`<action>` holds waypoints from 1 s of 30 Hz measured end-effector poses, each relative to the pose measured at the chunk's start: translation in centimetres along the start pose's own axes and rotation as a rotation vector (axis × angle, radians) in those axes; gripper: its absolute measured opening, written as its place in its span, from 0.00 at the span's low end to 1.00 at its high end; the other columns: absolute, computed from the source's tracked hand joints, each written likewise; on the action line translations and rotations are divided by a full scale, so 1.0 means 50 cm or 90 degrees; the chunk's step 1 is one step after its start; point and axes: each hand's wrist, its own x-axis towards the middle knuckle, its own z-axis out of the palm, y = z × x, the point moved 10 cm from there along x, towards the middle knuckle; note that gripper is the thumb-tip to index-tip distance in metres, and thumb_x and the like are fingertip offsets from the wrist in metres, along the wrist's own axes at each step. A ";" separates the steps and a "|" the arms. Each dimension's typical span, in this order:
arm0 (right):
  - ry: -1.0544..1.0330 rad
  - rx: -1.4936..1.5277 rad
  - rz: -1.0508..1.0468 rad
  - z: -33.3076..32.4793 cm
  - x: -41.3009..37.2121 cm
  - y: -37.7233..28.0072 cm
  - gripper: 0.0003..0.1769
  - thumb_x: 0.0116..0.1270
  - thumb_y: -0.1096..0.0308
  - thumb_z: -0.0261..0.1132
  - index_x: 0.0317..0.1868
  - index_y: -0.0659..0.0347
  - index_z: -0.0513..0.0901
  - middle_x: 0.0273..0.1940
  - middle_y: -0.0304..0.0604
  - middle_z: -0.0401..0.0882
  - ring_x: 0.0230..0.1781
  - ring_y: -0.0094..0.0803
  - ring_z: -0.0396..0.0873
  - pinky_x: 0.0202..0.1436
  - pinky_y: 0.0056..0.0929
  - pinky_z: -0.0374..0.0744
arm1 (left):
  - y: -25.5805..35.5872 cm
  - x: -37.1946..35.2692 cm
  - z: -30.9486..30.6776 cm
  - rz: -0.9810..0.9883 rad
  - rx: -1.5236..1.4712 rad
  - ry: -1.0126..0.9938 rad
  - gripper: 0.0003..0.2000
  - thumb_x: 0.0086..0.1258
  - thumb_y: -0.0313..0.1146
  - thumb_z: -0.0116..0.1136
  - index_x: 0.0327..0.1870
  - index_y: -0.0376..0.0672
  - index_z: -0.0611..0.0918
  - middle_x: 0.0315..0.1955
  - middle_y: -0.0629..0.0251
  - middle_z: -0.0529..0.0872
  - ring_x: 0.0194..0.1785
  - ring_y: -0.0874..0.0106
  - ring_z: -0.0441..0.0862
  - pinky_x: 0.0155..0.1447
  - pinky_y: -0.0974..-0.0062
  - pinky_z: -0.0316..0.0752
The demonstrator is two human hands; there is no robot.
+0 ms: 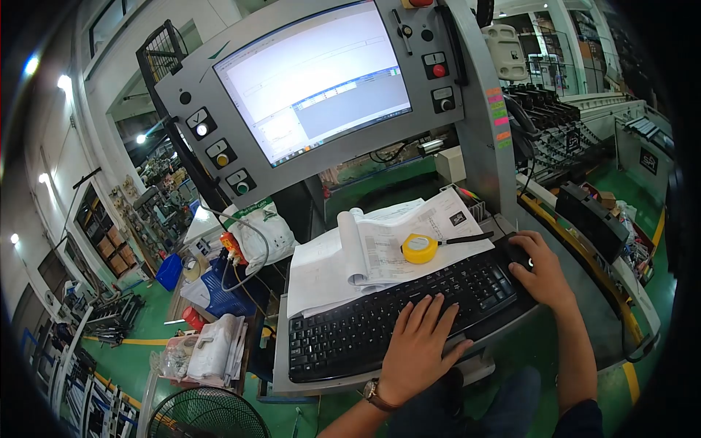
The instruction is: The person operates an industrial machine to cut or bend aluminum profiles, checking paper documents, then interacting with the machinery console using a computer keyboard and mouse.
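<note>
My left hand (420, 350) lies over the lower middle of a black keyboard (332, 347), fingers stretched out and apart. At the keyboard's right end, my right hand (542, 271) rests around a dark computer mouse (513, 252), mostly hidden beneath the fingers. Behind the keyboard lie printed drawings (321, 270), the top sheet curled at its left edge. A yellow tape measure (419, 249) and a black pen or marker (466, 239) rest on them. Above stands a lit monitor (321, 87) showing a program window with a table.
The grey control panel has several buttons, among them a red one (438, 71). To the left are a white bag (259, 233), a blue basket (230, 285), a bundle of papers (215, 347) and a fan (208, 415). Machinery (544, 109) stands at the right.
</note>
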 end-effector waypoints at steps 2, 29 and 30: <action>0.007 -0.012 -0.013 -0.001 -0.001 0.000 0.29 0.68 0.65 0.74 0.69 0.59 0.85 0.74 0.52 0.81 0.70 0.61 0.85 0.73 0.50 0.83 | 0.000 0.000 0.000 0.001 0.001 0.002 0.34 0.78 0.58 0.73 0.76 0.43 0.86 0.76 0.50 0.84 0.82 0.52 0.76 0.88 0.47 0.66; 0.005 -0.002 0.003 -0.005 -0.001 0.001 0.26 0.64 0.65 0.73 0.64 0.59 0.88 0.72 0.51 0.83 0.67 0.58 0.87 0.70 0.48 0.84 | 0.000 0.000 -0.001 -0.001 -0.001 -0.003 0.34 0.78 0.58 0.73 0.76 0.43 0.86 0.76 0.50 0.84 0.82 0.52 0.76 0.88 0.48 0.67; 0.005 -0.005 -0.003 -0.004 -0.001 0.003 0.27 0.65 0.65 0.73 0.65 0.59 0.88 0.73 0.51 0.82 0.67 0.59 0.87 0.71 0.49 0.84 | 0.001 0.000 -0.001 -0.001 -0.001 -0.004 0.34 0.78 0.58 0.73 0.76 0.43 0.86 0.76 0.50 0.84 0.83 0.52 0.76 0.88 0.48 0.67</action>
